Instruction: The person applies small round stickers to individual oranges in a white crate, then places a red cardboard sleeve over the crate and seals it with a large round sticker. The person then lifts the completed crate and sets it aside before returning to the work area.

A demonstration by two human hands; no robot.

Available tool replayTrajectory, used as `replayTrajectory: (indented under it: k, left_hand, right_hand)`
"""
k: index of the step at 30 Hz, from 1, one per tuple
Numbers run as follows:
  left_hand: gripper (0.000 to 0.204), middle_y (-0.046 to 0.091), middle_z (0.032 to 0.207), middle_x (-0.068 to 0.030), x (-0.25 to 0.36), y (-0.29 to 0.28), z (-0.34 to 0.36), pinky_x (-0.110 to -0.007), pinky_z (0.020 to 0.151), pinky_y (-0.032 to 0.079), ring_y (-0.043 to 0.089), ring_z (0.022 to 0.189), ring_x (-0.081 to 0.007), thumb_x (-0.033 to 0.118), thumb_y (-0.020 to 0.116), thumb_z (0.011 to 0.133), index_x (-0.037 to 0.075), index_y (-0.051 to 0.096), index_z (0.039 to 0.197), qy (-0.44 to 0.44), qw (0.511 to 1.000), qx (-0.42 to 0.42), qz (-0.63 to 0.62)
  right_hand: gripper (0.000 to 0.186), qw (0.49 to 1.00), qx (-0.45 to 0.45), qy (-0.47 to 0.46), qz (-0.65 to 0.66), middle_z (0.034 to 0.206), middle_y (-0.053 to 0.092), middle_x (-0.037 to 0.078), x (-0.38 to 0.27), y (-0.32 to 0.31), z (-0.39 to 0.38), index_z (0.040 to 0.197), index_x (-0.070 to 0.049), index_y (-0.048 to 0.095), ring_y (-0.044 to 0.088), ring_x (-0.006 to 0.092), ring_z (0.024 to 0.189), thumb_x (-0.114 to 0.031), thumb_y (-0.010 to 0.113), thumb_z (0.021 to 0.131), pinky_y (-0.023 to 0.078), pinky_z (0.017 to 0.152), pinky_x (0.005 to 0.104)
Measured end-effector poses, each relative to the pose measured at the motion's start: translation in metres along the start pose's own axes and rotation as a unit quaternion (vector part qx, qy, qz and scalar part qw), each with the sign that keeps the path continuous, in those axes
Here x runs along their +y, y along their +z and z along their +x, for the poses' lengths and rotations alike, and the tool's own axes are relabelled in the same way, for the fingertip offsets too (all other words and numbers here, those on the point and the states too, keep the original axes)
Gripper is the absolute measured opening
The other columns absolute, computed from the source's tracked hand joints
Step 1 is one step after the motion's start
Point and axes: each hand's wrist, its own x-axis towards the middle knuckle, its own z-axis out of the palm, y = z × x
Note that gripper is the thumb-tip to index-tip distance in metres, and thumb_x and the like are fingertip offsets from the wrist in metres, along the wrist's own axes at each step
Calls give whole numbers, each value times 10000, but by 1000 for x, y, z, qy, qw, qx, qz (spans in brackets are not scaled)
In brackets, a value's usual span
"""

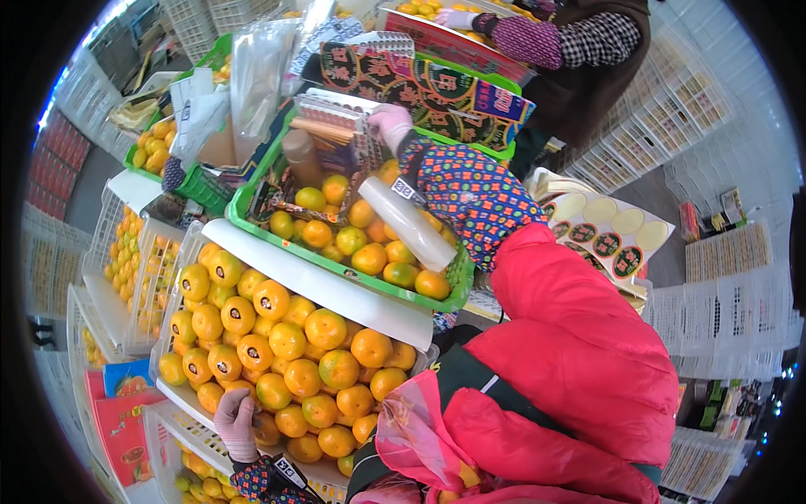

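Note:
My left hand (pixel 237 424), in a pale pink glove, is at the near left edge of a white plastic crate (pixel 172 393) full of mandarins (pixel 302 378). Its fingers are curled down beside the fruit, and their tips are partly hidden. Several mandarins on the left side bear small dark oval stickers. Farther off, my right hand (pixel 391 128), also gloved, reaches into a green basket (pixel 348 281). Its fingers are bent at the right edge of a stack of sticker sheets (pixel 332 109); what they grip is hidden. A clear plastic roll (pixel 407 223) lies on the basket's mandarins.
White foam board (pixel 319 281) lies between crate and basket. Round-label sheets (pixel 604 231) lie at right. Patterned dark packaging (pixel 420 88) covers another green basket behind. A co-worker's sleeved arm (pixel 537 42) is at the top. Crates of mandarins (pixel 130 252) stand left, with red boxes (pixel 122 428).

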Motion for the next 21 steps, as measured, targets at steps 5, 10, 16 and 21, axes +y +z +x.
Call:
replayTrajectory:
  k: [5, 10, 16, 21]
  left_hand:
    - [141, 671, 843, -21, 2, 2, 1, -199, 507, 492, 642, 694, -88, 32, 648, 941, 18, 661, 1081, -8, 1000, 14, -7]
    - [142, 669, 836, -23, 6, 6, 0, -201, 509, 495, 639, 695, -87, 20, 643, 937, 10, 662, 1078, -13, 1000, 19, -17]
    - [144, 669, 837, -24, 5, 4, 0, -199, 524, 501, 639, 704, -84, 19, 641, 938, 3, 659, 1079, -16, 1000, 11, -7]
    - [145, 669, 837, -22, 8, 6, -1, -203, 534, 506, 638, 708, -84, 21, 639, 940, 2, 660, 1083, -10, 1000, 17, -9]
  right_hand:
    - [148, 999, -13, 42, -31, 669, 670, 87, -12, -1, -7, 931, 9, 713, 534, 126, 432, -79, 672, 820, 385, 393, 265]
    - [193, 969, -10, -42, -242, 719, 697, 74, -30, -5, -11, 974, -54, 731, 617, 154, 539, -169, 669, 831, 478, 525, 296]
    - [249, 902, 26, -61, -427, 911, 725, 130, -30, -1, -10, 980, -129, 744, 681, 310, 883, -283, 647, 810, 525, 808, 402]
    - [171, 951, 79, -101, -281, 715, 678, 111, -13, 5, -5, 862, -19, 720, 656, 209, 651, -139, 659, 757, 509, 650, 328]
